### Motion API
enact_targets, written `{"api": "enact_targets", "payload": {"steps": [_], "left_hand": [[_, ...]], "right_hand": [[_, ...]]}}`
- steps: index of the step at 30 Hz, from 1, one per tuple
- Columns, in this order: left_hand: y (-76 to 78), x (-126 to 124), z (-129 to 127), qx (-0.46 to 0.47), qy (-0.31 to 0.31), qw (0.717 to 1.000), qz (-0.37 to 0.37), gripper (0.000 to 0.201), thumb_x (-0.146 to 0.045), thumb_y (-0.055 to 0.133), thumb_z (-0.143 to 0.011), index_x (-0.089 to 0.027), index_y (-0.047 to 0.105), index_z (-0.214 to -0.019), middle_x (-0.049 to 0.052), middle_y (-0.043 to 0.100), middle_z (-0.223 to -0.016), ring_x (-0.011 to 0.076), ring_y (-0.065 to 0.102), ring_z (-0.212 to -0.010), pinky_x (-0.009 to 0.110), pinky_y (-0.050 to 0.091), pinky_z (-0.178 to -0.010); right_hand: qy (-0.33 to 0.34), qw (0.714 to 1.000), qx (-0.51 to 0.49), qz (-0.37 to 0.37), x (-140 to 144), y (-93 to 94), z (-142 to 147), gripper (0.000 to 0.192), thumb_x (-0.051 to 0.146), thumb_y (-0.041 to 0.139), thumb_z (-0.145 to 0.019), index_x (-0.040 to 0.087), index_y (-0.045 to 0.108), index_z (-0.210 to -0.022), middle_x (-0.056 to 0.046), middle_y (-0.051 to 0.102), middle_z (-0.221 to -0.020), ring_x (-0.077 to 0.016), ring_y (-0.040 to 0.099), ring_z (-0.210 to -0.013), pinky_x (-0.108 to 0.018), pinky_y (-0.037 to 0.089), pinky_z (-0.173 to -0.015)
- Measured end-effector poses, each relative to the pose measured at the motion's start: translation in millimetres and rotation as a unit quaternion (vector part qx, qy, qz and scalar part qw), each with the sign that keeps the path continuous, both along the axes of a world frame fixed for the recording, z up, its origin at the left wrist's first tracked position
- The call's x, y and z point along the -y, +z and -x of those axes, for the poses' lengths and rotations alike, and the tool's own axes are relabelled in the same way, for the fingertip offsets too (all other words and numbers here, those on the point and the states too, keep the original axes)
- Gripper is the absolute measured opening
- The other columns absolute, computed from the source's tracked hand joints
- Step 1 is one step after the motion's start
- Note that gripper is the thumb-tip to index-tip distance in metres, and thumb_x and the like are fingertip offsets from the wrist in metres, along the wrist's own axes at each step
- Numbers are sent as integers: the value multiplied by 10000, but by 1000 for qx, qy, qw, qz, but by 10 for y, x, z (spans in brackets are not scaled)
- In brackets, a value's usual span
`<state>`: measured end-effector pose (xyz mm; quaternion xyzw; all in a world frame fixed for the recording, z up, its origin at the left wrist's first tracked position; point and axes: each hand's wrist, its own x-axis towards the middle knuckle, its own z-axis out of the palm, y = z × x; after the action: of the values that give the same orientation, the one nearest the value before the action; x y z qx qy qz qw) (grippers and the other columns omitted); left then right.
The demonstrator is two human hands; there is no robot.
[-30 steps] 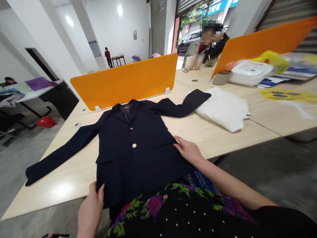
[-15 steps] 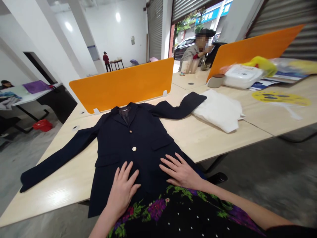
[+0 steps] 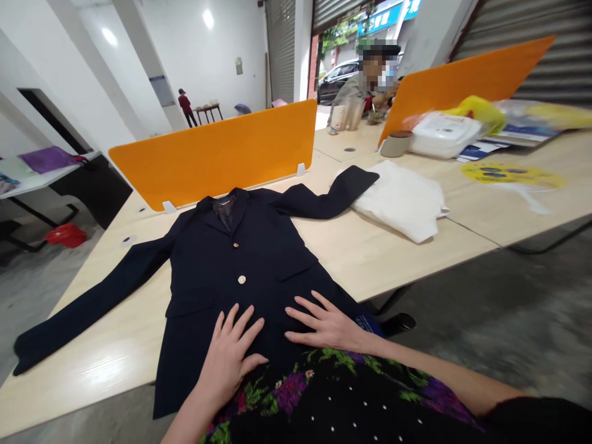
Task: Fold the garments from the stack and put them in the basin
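A dark navy jacket (image 3: 240, 265) lies face up on the pale wooden surface (image 3: 379, 253), collar toward the orange divider (image 3: 217, 154) and hem hanging over the near edge toward the person. Both hands rest flat on its lower front, below the lower of two small buttons (image 3: 241, 280). The left hand (image 3: 231, 354) lies palm down with fingers spread and pointing away from the body, slightly to the right, the forearm rising from the bottom of the view; it grips nothing, only presses on the cloth. The right hand (image 3: 326, 324) lies palm down too, just beside the left, fingers splayed and pointing left across the cloth toward the jacket's middle, the bare forearm running off to the lower right; it too is released, lying flat on the fabric (no fold or edge is pinched by either one). The jacket's sleeves are stretched out to either side: one runs far toward the left near corner of the surface, the other angles up to the right, its cuff lying on a folded white cloth (image 3: 398, 200). Past that cloth stand a round grey container (image 3: 393, 143), a white plastic box (image 3: 444, 132) and a yellow bag (image 3: 481, 111), near a second orange divider (image 3: 467, 80). Another person sits behind it, at the far surface
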<state>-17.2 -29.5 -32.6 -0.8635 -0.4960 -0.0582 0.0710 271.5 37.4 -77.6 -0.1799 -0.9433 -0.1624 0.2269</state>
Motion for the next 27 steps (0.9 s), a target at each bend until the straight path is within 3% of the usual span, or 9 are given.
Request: {"api": "enact_targets", "payload": {"steps": [3,10,12,16,19,23,27], "left_hand": [[15,-3,-56,20,34,999,26,546,-456,519,-891,-324,421,-1412,37,372,-1512,325,262,-1406,610,331,-1070],[-31,-29,-190,-11,58,998,-17,633,-308,606,-838,-306,392,-1434,55,347,-1525,367,280,-1393,647,304,-1060],[-73,-36,-199,-33,65,997,-32,653,-200,587,-827,-305,386,-1440,70,338,-1528,377,292,-1388,644,308,-1060],[-116,-3,-174,-45,75,995,-55,707,-33,473,-813,-324,371,-1449,91,353,-1517,351,295,-1397,600,307,-1083],[8,34,-75,-15,58,998,6,775,-94,562,-783,-331,304,-1474,73,282,-1551,344,224,-1425,606,285,-1097],[320,-71,46,30,25,990,137,593,-367,590,-850,-334,408,-1414,50,398,-1497,290,329,-1390,534,374,-1070],[459,-514,-117,57,51,993,88,467,-431,434,-938,-248,481,-1365,81,415,-1483,262,320,-1395,515,337,-1099]], "right_hand": [[15,999,3,31,-5,73,-7,368,254,541,-921,386,565,-1264,-39,478,-1438,-302,354,-1363,-561,338,-1055],[44,997,40,52,-25,190,75,417,180,540,-914,366,541,-1287,-70,445,-1463,-295,403,-1334,-589,379,-1016],[47,996,42,57,-23,165,108,358,169,546,-907,341,598,-1216,-70,461,-1451,-297,420,-1323,-601,380,-1010],[50,993,58,95,-13,201,91,148,207,551,-902,226,698,-891,-51,452,-1460,-305,398,-1338,-580,358,-1048],[54,988,42,140,-23,305,-37,200,183,498,-916,220,686,-975,-66,464,-1450,-234,396,-1345,-496,330,-1101],[-82,981,-30,175,-81,317,-313,356,230,405,-964,180,560,-1280,-119,533,-1380,-212,459,-1299,-492,350,-1088],[-228,951,-88,190,-220,207,-568,399,318,361,-985,206,521,-1333,-99,538,-1378,-253,463,-1300,-550,367,-1052]]}}
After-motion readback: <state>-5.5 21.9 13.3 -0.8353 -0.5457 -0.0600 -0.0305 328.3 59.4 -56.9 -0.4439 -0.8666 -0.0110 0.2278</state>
